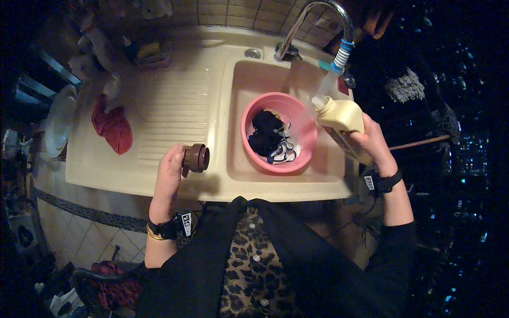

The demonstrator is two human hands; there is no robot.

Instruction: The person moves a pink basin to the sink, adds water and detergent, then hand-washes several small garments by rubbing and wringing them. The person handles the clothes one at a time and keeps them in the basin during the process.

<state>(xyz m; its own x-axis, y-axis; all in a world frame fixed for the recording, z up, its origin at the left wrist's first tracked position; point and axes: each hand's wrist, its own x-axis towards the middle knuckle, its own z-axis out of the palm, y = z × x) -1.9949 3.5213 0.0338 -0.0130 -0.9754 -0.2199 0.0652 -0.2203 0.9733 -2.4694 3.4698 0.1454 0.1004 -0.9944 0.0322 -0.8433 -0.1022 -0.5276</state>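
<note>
My left hand grips a brown plastic bottle cap above the front of the ridged drainboard. In my right hand is a cream plastic bottle, tilted with its uncapped mouth up and to the left. Water runs from the faucet's flexible nozzle down at the bottle's mouth, and some spray falls leftward. Left of the bottle a pink plastic basin stands in the sink. It holds dark and white-and-dark clothes.
On the drainboard lies a red cloth. A container with a yellowish item stands at the back left. The curved chrome faucet arches over the sink's back right. Beyond the left edge is a pale basin; a mop head is at the right.
</note>
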